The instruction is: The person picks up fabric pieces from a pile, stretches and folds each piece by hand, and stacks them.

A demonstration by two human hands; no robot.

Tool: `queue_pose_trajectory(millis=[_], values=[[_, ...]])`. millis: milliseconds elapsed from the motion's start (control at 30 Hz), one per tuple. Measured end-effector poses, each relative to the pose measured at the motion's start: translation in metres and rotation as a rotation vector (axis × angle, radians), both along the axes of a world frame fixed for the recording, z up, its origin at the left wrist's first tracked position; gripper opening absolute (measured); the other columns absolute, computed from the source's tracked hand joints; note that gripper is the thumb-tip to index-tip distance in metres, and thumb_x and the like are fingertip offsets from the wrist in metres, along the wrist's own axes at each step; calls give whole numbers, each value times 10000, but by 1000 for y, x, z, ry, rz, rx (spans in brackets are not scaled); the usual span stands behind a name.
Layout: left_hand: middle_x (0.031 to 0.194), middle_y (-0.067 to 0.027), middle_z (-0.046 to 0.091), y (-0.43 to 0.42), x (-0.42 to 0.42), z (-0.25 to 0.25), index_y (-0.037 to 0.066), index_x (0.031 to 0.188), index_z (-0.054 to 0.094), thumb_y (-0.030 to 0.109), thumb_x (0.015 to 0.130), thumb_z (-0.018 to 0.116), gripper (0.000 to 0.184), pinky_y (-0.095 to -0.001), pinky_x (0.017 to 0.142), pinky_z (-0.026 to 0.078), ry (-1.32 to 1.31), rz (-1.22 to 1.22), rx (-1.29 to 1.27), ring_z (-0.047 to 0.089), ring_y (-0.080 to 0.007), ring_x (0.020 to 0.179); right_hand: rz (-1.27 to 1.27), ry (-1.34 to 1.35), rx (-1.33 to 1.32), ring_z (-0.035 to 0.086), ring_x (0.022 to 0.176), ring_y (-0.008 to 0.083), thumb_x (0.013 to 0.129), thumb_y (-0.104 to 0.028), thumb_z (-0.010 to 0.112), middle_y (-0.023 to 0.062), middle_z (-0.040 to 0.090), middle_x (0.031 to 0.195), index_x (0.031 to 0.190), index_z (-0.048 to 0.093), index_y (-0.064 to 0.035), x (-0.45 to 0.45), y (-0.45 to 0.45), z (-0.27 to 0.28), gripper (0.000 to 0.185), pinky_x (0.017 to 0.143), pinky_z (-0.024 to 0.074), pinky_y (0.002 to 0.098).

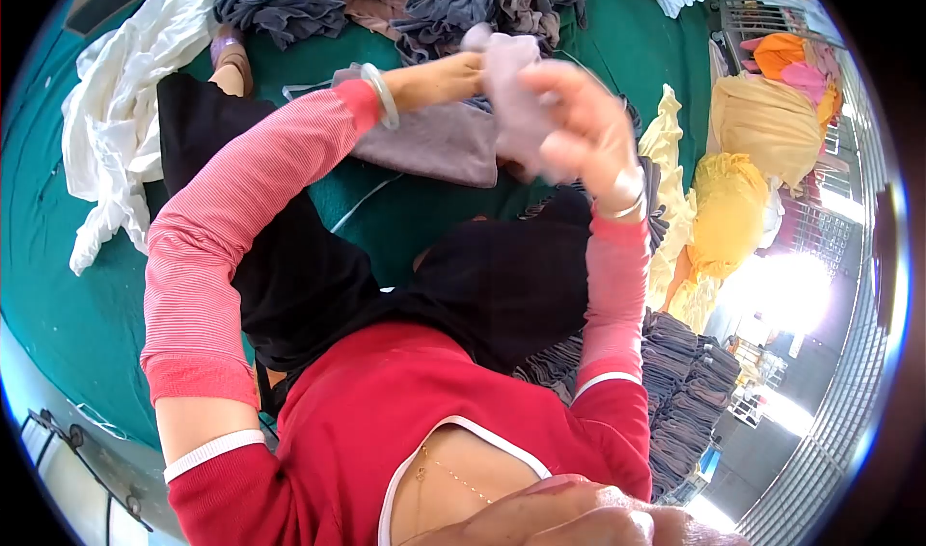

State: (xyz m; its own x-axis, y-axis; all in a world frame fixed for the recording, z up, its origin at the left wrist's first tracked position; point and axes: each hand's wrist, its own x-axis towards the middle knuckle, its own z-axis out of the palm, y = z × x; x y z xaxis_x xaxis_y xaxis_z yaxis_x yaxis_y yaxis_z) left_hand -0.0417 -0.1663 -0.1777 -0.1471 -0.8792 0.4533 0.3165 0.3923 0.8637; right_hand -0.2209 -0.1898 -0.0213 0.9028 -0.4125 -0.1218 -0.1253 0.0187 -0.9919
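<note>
My left hand [446, 78], with a pale bangle at the wrist, is closed on one edge of a small mauve-grey cloth [513, 97]. The cloth is raised over my lap and blurred. At its other side is my right hand [590, 126], smeared by motion, its curved fingers and thumb apart. They overlap the cloth in view; a firm grip does not show. Beneath the hands a flat, folded grey-mauve cloth [434, 146] lies over the green ground sheet [362, 213].
Dark grey crumpled cloths [280, 6] lie ahead, and white fabric [121, 93] spreads at the left. Yellow cloth bundles [728, 213] stand at the right. Stacks of folded dark cloths [680, 392] sit by my right side. A metal rack [772, 15] is farther off.
</note>
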Motion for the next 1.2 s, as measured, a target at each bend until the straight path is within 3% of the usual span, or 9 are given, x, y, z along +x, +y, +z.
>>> queue_pose_trajectory(millis=[100,333,467,600,667,700,800,1000,1200], values=[[974,-44,605,10,1,0,36,1097,592,166,900,530,245,-261,792,449,97,-113,77,545,-127,870,224,75,94,605,887,162,754,49,612,124,345,1390,1256,457,-4,-1,15,-9,529,738,495,253],[955,-64,620,8,15,19,29,1052,604,160,894,507,227,-291,804,458,367,-284,332,565,-158,866,-405,-218,44,600,759,167,954,-240,448,100,609,808,907,576,3,-54,-49,-48,279,731,473,302],[943,-76,629,10,17,30,25,1027,610,157,890,493,222,-308,810,462,585,-324,441,576,-176,864,-520,-67,623,533,1068,206,953,-413,396,102,583,1136,1147,536,-2,-33,-33,-82,475,965,375,363],[932,-87,637,9,29,44,22,1001,617,153,887,480,221,-324,817,467,785,-320,518,587,-194,861,-235,-107,-188,455,1193,215,900,-260,502,81,529,1230,1255,448,-28,-29,-12,-111,427,1019,335,351],[927,-93,641,5,39,52,20,988,620,151,885,474,222,-333,820,470,861,-301,543,592,-203,860,-290,-357,1163,487,1158,231,870,-118,524,77,539,1222,1252,455,-43,-42,-29,-103,395,999,361,368],[924,-96,644,2,45,55,19,982,622,150,884,471,223,-337,822,471,889,-289,551,595,-208,859,-361,-174,437,505,1135,233,889,-143,501,92,541,1216,1258,452,-48,-52,-37,-103,385,981,379,377],[916,-105,650,-4,60,65,16,963,627,148,881,461,227,-350,827,474,935,-258,574,603,-221,857,-450,-509,881,549,1072,243,944,-209,434,135,548,1195,1273,440,-49,-75,-72,-82,366,941,421,396],[912,-129,658,-5,91,77,3,941,631,140,856,465,231,-358,831,481,764,-238,667,615,-242,861,-927,-416,-258,572,989,183,932,-112,473,112,573,1073,1240,452,-33,-77,-68,-44,319,842,483,323],[720,-3,618,15,96,96,8,786,657,150,802,614,150,-208,563,394,-385,390,569,531,-72,643,-915,-392,-361,565,1007,175,898,-30,506,123,563,1132,1189,489,5,-94,-70,-47,294,882,469,306]])
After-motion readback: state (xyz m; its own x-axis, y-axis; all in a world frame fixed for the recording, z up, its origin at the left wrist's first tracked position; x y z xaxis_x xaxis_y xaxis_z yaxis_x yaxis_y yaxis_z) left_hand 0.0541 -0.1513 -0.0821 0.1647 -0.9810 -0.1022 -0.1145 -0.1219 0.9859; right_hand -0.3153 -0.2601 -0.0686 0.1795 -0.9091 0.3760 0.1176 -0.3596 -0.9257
